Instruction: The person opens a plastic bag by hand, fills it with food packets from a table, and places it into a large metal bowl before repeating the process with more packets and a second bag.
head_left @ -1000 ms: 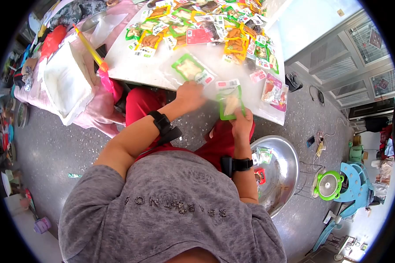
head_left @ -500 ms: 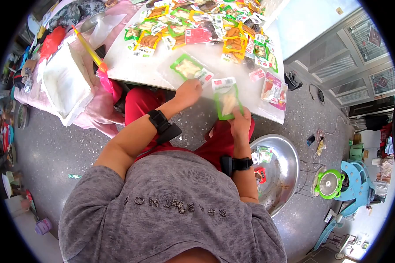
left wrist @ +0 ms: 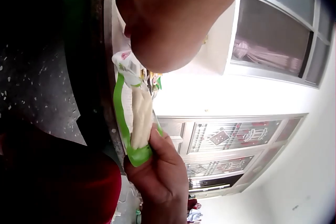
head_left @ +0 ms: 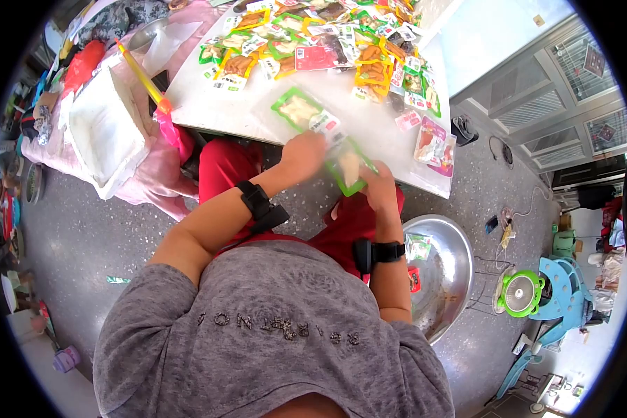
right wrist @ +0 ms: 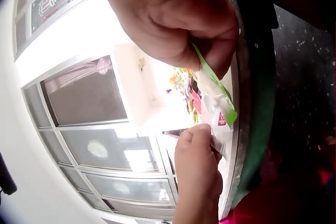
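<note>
My right hand [head_left: 381, 187] grips the lower, green-edged end of a clear food pouch [head_left: 350, 171] with pale, long pieces inside. The pouch slants up to the left, above the table's front edge. At its white printed end is my left hand [head_left: 304, 155], with fingers curled. In the right wrist view, the left hand [right wrist: 198, 163] pinches that white end. The left wrist view shows the pouch [left wrist: 139, 116] stretched between both hands, the right thumb lying over its edge. Another green-edged pouch [head_left: 296, 108] lies on the table just beyond the left hand.
Many food pouches [head_left: 373, 72] in yellow, green and red cover the far part of the white table [head_left: 209, 94]. A pink-white pouch [head_left: 432, 143] lies near its right corner. A metal basin [head_left: 456, 279] with several packets stands on the floor at right, a white box [head_left: 108, 132] at left.
The pouch in my right hand has tipped from near upright to slanting left. My left hand, earlier apart from it, has come to its white end.
</note>
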The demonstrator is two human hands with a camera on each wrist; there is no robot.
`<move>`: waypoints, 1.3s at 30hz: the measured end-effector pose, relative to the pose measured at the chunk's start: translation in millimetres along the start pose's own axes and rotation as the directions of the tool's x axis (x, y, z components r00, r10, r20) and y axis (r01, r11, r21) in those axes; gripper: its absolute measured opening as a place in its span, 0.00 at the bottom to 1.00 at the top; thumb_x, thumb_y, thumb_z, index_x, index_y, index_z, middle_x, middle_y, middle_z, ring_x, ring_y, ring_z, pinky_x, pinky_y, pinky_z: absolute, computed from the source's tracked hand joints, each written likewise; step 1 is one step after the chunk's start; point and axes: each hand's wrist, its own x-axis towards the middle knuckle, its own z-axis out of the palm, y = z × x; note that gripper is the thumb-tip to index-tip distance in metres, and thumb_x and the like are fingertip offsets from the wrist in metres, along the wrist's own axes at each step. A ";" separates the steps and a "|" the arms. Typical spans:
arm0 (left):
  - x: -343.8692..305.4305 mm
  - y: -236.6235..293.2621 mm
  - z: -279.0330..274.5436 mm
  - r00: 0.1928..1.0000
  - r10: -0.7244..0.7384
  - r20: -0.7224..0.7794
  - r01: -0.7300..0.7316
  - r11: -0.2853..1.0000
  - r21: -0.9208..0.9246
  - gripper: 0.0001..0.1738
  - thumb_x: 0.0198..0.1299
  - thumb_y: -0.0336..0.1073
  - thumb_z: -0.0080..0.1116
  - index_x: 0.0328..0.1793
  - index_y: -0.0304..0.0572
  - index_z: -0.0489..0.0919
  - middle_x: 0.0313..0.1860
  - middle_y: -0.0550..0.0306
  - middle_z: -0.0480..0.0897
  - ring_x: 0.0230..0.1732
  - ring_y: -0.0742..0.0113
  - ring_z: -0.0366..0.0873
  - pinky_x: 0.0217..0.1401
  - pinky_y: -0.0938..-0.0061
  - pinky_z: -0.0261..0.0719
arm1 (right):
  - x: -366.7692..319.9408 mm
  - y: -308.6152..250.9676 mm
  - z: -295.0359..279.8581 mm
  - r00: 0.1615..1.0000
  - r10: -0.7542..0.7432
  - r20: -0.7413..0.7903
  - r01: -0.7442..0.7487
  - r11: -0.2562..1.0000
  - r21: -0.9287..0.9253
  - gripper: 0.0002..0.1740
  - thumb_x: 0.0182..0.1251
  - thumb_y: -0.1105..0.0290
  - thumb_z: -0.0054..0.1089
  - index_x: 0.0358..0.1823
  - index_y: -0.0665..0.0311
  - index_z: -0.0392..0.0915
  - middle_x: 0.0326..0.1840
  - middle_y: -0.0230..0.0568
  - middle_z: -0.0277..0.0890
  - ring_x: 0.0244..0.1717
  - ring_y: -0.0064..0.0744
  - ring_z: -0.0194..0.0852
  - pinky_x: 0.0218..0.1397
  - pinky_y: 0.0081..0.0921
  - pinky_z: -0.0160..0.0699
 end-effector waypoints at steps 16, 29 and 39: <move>-8.1 1.2 -12.3 0.996 0.085 0.004 -0.085 0.987 0.138 0.05 0.44 0.32 0.46 0.28 0.39 0.69 0.27 0.50 0.72 0.31 0.51 0.72 0.31 0.63 0.72 | 41.6 4.7 17.4 0.983 0.070 0.171 -0.106 0.973 0.207 0.08 0.55 0.77 0.49 0.37 0.66 0.66 0.37 0.43 0.71 0.37 0.37 0.72 0.38 0.35 0.76; -4.3 3.6 -14.2 0.977 0.131 -0.170 -0.135 0.991 -0.011 0.04 0.47 0.32 0.45 0.28 0.40 0.67 0.24 0.48 0.71 0.27 0.48 0.70 0.27 0.60 0.70 | 29.7 6.3 -11.6 0.952 0.031 0.304 -0.150 0.914 0.376 0.08 0.57 0.76 0.47 0.39 0.67 0.67 0.39 0.43 0.71 0.38 0.36 0.72 0.39 0.34 0.75; -7.0 16.1 -16.6 0.964 0.235 -0.123 -0.225 0.970 0.093 0.05 0.46 0.33 0.46 0.29 0.42 0.69 0.23 0.50 0.71 0.25 0.51 0.71 0.25 0.61 0.70 | 47.3 -19.4 55.4 0.958 0.092 0.271 -0.073 0.994 -0.080 0.11 0.53 0.73 0.50 0.38 0.69 0.67 0.33 0.43 0.70 0.29 0.31 0.71 0.27 0.24 0.72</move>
